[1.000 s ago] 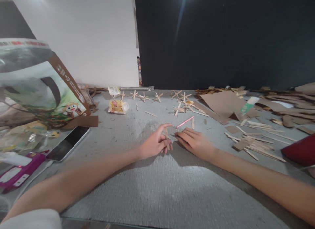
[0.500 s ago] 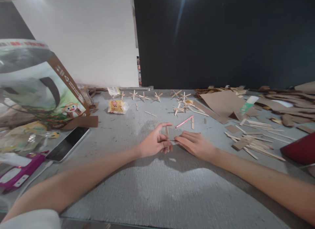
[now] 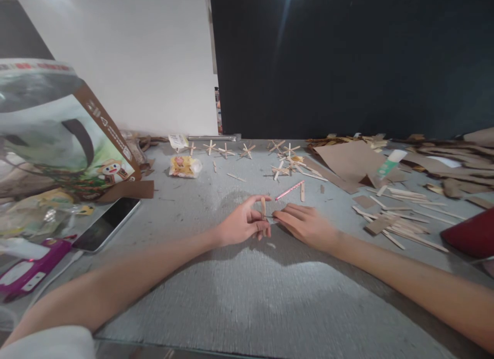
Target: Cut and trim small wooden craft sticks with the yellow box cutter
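Near the middle of the grey table, my left hand [image 3: 249,222] holds a short wooden stick [image 3: 263,205] upright between its curled fingers. Close to its right, my right hand [image 3: 306,224] is closed, palm down, its fingertips pressed together beside the stick's lower end. Something thin seems to sit at those fingertips, too small to make out. Just beyond the hands lie a pink-striped pen-like stick [image 3: 289,190] and a short flat wooden piece [image 3: 302,191]. Several star-shaped crossed wooden sticks [image 3: 247,151] stand farther back.
At right lie a pile of loose wooden sticks [image 3: 401,227], cardboard [image 3: 341,166], a green-and-white glue stick [image 3: 389,164] and a red object [image 3: 469,234]. A phone [image 3: 108,225], a purple device [image 3: 34,266] and a large printed bag [image 3: 57,137] are at left. A yellow packet [image 3: 184,167] lies farther back.
The wooden stick in my left hand has tilted slightly and its top shows more clearly. Both hands have stayed almost in place.
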Action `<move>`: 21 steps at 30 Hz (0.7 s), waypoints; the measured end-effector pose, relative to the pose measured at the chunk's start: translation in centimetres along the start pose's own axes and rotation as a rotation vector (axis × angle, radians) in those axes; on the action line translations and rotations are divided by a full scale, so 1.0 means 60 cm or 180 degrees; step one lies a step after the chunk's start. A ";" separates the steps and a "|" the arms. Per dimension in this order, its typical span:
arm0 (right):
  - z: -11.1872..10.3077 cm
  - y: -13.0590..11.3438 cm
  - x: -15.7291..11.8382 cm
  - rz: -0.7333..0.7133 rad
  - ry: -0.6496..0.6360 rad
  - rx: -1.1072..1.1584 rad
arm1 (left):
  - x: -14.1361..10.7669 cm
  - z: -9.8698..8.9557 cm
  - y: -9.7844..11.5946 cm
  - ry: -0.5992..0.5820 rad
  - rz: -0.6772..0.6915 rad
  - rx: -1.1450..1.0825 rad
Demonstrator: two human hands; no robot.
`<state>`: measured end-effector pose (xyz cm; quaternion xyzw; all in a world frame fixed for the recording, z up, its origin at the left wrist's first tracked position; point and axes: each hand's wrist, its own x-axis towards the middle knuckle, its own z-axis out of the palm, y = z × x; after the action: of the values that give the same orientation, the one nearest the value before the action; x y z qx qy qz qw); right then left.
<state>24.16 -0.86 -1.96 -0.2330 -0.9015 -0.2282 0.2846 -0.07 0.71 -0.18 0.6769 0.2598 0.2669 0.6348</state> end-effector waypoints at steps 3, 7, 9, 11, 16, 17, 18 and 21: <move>0.001 0.001 -0.002 0.0015 0.0019 -0.0007 | 0.001 0.000 -0.001 -0.0009 0.0032 -0.0013; 0.004 0.002 -0.004 0.0054 0.0049 0.0080 | 0.001 0.000 -0.004 -0.0009 0.0027 -0.0019; 0.004 0.003 -0.004 0.0074 -0.0007 0.0109 | 0.001 0.000 -0.006 -0.0005 0.0029 -0.0034; 0.005 0.003 -0.004 0.0082 -0.0052 0.0132 | 0.001 -0.001 -0.007 -0.0001 0.0045 -0.0048; 0.005 0.002 -0.002 0.0071 -0.0034 0.0167 | 0.000 0.000 -0.005 0.0012 0.0061 0.0001; 0.005 0.002 -0.002 0.0057 -0.0032 0.0167 | 0.000 0.001 -0.004 0.0018 0.0050 0.0025; 0.005 0.002 -0.001 0.0042 -0.0032 0.0157 | 0.000 0.001 -0.002 0.0023 0.0041 0.0043; 0.005 0.002 -0.001 0.0020 -0.0072 0.0109 | -0.001 0.002 0.001 0.0019 0.0019 0.0056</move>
<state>24.13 -0.62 -2.19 -0.2336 -0.9076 -0.2092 0.2790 -0.02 0.60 -0.16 0.6825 0.2620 0.2685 0.6272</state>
